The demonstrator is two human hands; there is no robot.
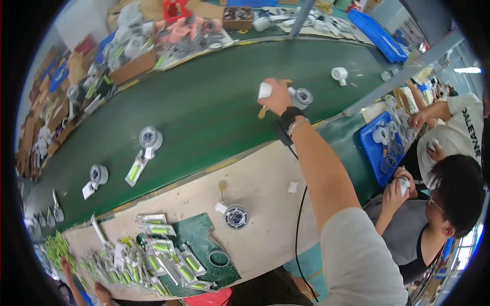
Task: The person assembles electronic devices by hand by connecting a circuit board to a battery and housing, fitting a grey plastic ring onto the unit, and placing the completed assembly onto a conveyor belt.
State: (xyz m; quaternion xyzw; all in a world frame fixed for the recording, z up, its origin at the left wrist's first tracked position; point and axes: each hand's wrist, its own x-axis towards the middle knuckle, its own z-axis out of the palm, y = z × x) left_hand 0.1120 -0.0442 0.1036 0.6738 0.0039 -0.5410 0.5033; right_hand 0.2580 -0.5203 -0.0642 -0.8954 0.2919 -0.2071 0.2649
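The right hand [276, 98], at the end of an outstretched arm, has its fingers curled around a smooth white plastic piece [265, 90] above the dark green conveyor belt [214, 97]. Just right of the knuckles lies a round grey-and-white plastic unit [303, 97], its short neck pointing left toward the hand; whether the two join is hidden behind the hand. The left hand is out of view, so its state I cannot tell
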